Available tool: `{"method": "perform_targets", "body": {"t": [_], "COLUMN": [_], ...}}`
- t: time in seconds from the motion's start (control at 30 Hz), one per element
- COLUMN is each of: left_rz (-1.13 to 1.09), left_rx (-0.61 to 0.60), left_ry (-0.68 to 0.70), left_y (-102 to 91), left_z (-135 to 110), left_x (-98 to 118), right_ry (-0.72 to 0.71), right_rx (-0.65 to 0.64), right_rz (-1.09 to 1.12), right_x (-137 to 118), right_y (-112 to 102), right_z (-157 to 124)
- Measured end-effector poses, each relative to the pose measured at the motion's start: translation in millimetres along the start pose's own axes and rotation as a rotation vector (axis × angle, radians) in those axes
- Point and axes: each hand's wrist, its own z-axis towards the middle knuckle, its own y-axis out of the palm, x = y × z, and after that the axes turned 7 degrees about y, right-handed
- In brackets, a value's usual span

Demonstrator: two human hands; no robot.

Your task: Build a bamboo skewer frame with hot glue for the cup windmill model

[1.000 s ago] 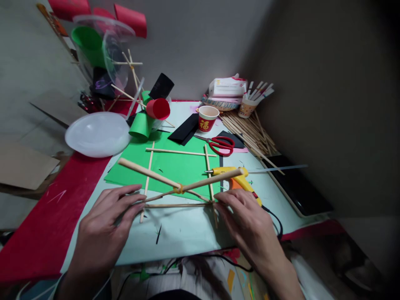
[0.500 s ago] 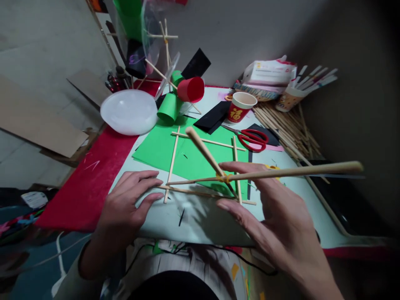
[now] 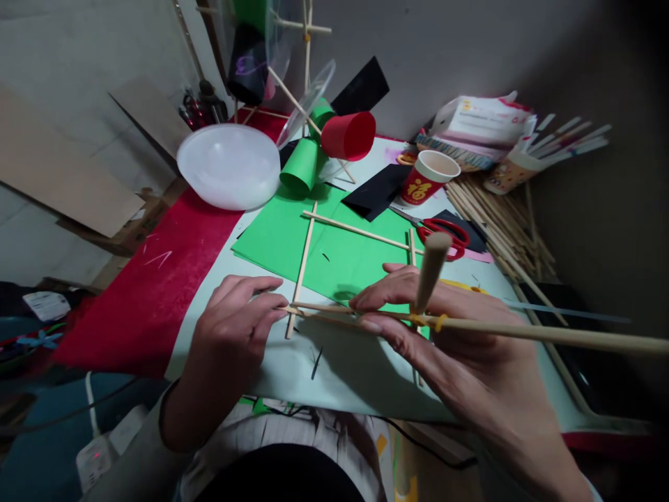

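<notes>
Thin wooden sticks form a four-sided frame; its left stick [image 3: 303, 268] and far stick [image 3: 360, 231] lie over green paper [image 3: 285, 244]. My left hand [image 3: 230, 335] is closed in a pinch at the near left corner, on the end of the near stick. My right hand [image 3: 460, 341] pinches along the same side with thumb and forefinger, holding a wooden stick [image 3: 329, 307]. That stick belongs to a crossed pair bound with a yellow band [image 3: 426, 321]. One stick [image 3: 433, 268] of the pair points up toward me. The near right corner is partly hidden by my right hand.
Red-handled scissors [image 3: 444, 233], a red paper cup [image 3: 426, 178] and black paper [image 3: 373, 192] lie beyond the frame. A white plastic bowl [image 3: 230, 167] stands at left, near a model with paper cones [image 3: 348, 136]. Loose sticks [image 3: 502, 219] and a cup of markers [image 3: 515, 167] are at right.
My right hand has closed from a loose, spread grip into a pinch on the stick. The crossed pair has tipped lower and swung right. My left fingers have closed on the corner. The view has shifted.
</notes>
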Motion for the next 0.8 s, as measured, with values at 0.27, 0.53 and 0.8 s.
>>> {"method": "perform_targets", "body": {"t": [0.27, 0.53, 0.8], "left_rz": [0.071, -0.014, 0.020], "left_rx": [-0.035, -0.044, -0.071], "left_ry": [-0.004, 0.007, 0.055], "left_y": [-0.8, -2.3, 6.0], "left_z": [0.9, 5.1, 1.4], "left_x": [2.3, 5.6, 8.4], "right_ry": [-0.004, 0.083, 0.103], "right_rx": [-0.010, -0.038, -0.039], "right_rz": [0.040, 0.074, 0.177], "right_x": [2.5, 4.2, 8.4], "right_y": [0.2, -2.5, 3.3], "right_z": [2.3, -0.4, -0.6]}}
